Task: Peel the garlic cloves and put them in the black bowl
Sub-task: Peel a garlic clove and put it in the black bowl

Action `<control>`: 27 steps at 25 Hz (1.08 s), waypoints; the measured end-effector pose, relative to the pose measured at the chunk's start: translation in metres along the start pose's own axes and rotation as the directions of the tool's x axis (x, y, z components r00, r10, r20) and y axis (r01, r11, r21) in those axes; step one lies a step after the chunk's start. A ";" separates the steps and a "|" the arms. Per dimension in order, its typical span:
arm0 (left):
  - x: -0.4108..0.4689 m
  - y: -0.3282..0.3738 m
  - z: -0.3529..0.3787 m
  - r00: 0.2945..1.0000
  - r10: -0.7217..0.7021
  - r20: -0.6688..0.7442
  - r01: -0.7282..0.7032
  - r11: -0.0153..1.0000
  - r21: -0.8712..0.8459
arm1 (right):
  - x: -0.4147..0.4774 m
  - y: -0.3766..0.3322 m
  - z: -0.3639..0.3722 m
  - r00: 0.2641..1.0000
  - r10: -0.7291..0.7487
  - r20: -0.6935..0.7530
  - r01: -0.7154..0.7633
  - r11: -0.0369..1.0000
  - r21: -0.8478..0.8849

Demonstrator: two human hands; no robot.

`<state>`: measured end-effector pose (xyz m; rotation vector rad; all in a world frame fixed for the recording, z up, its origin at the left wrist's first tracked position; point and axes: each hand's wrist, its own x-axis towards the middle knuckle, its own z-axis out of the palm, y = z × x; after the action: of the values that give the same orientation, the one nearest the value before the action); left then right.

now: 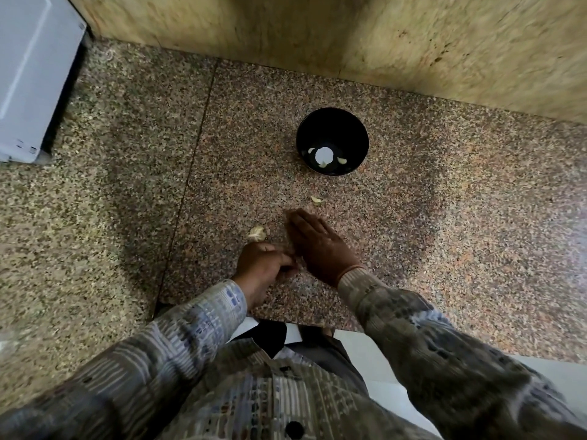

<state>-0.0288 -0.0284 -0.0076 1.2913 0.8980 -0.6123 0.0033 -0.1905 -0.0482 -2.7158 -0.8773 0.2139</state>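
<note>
The black bowl (332, 128) stands on the speckled granite counter, with a few pale peeled cloves (341, 160) on its bottom. A loose garlic piece (316, 200) lies between the bowl and my hands. A pale clump of garlic skin or clove (256, 233) lies just beyond my left hand. My right hand (317, 242) lies flat, fingers straight, palm down on the counter. My left hand (265, 262) sits beside it with curled fingers touching the right hand's edge; whatever it pinches is hidden.
A white appliance (31, 74) stands at the far left against the wall. A tan stone backsplash (381, 42) runs behind the counter. The counter's front edge (286, 322) is just under my wrists.
</note>
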 end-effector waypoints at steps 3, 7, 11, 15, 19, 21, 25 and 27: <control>0.002 -0.001 -0.002 1.000 -0.015 -0.004 0.015 1.000 0.020 | -0.046 0.014 0.005 0.998 0.051 -0.047 -0.051 0.999 0.001; 0.001 -0.008 -0.001 0.999 -0.037 -0.007 0.038 0.999 0.034 | -0.072 0.007 -0.008 0.980 0.197 -0.036 -0.197 0.980 0.018; 0.004 -0.012 0.008 0.998 -0.055 -0.028 0.056 0.998 0.008 | -0.051 -0.008 -0.024 0.949 0.314 0.015 -0.311 0.945 -0.101; 0.007 -0.014 0.012 0.997 -0.057 -0.048 0.057 0.998 -0.016 | -0.049 -0.015 -0.029 0.928 0.367 0.064 -0.361 0.928 -0.091; 0.006 -0.014 0.014 0.996 -0.069 -0.064 0.063 0.993 -0.095 | -0.043 -0.008 -0.032 0.857 0.506 0.100 -0.515 0.848 0.126; 0.003 -0.013 0.015 0.996 -0.081 -0.029 0.076 0.984 -0.161 | -0.037 -0.002 -0.037 0.652 0.708 0.272 -0.672 0.373 0.639; -0.004 -0.012 0.017 0.997 -0.076 -0.006 0.069 0.943 -0.326 | -0.038 -0.012 -0.056 0.566 0.488 0.665 -0.179 -0.714 0.677; -0.010 -0.012 0.017 0.998 -0.051 -0.033 0.034 0.925 -0.379 | -0.037 -0.015 -0.064 0.603 0.417 0.680 -0.169 -0.766 0.620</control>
<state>-0.0400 -0.0482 -0.0050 0.9404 1.0251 -0.4190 -0.0206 -0.2144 0.0197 -0.7174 0.8175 0.5708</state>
